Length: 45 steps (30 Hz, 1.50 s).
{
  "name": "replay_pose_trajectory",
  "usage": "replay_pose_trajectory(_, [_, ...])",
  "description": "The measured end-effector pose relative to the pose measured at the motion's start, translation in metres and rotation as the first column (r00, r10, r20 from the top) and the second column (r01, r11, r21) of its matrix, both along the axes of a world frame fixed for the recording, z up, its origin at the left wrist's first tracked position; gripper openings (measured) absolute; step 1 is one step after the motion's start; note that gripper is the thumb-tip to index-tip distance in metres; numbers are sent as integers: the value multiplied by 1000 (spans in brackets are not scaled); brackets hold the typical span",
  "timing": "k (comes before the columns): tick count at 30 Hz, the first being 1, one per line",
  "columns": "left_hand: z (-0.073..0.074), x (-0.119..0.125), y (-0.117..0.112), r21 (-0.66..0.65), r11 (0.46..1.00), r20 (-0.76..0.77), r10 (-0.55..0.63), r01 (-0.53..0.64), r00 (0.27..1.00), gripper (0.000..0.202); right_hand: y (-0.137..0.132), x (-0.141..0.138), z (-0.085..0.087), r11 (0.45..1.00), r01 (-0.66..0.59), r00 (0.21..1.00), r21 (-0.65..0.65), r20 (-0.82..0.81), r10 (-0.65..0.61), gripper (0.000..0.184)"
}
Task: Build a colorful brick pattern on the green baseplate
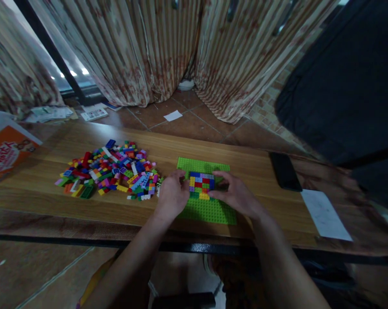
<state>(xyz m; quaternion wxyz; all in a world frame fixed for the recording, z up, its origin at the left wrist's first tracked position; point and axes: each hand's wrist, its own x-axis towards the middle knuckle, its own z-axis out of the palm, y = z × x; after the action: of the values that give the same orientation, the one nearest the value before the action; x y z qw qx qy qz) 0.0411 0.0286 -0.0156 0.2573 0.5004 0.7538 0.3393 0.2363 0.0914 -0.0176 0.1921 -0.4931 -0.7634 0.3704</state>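
A green baseplate (pixel 203 165) lies on the wooden table (pixel 245 163) in front of me. A small block of coloured bricks (pixel 201 182) is built on its middle. My left hand (pixel 172 193) rests on the plate's left edge, fingers curled against the left side of the block. On the other side my right hand (pixel 234 193) has its fingers pressed to the block's right edge. Both hands frame the block. To the left lies a pile of loose coloured bricks (pixel 110 171).
A black phone (pixel 284 171) and a white sheet of paper (pixel 324 213) lie at the right of the table. An orange and white box (pixel 5 150) sits at the far left. Behind the table are striped curtains (pixel 142 47), tiled floor and scattered papers (pixel 93 113).
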Motion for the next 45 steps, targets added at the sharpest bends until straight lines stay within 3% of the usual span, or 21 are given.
replay_pose_trajectory(2, [0,3,0,-3,999,-50,-53,53,997,28,-6,-5,3,994,-107,994,27,21,107,72])
replay_pose_trajectory(4, [-3,4,0,4,996,-55,-92,92,994,29,-9,-9,4,984,-164,986,75,45,161,73])
replay_pose_trajectory(8, [-12,5,1,16,996,-42,-90,91,995,34,-10,-15,1,981,-156,984,116,99,145,65])
replay_pose_trajectory(13, [-14,3,4,19,995,-48,-101,102,994,34,-5,-11,4,990,-139,990,25,16,139,62])
replay_pose_trajectory(16, [-11,2,5,7,994,-76,-112,113,991,31,1,-7,9,999,-38,999,23,-18,38,49])
replay_pose_trajectory(21, [-9,6,-1,36,991,-229,-116,127,967,29,12,1,6,969,192,974,158,87,-207,31])
replay_pose_trajectory(23, [-9,11,-3,119,982,-340,-99,147,935,30,17,5,2,946,247,951,208,136,-278,28])
replay_pose_trajectory(25, [-11,21,-5,193,951,-453,-132,242,882,37,20,10,-2,931,280,931,234,169,-322,26])
replay_pose_trajectory(29, [-20,44,-6,101,890,-611,-297,444,734,54,24,16,-6,932,278,928,233,185,-323,22])
replay_pose_trajectory(32, [-28,56,-6,14,889,-669,-332,458,665,59,25,18,-7,938,267,933,222,185,-310,21])
replay_pose_trajectory(37, [-36,61,-5,20,896,-728,-291,444,620,69,28,18,-13,933,276,937,233,153,-315,18])
replay_pose_trajectory(45, [-34,60,-3,-45,892,-747,-329,450,577,77,37,8,-23,884,405,902,233,56,-429,17])
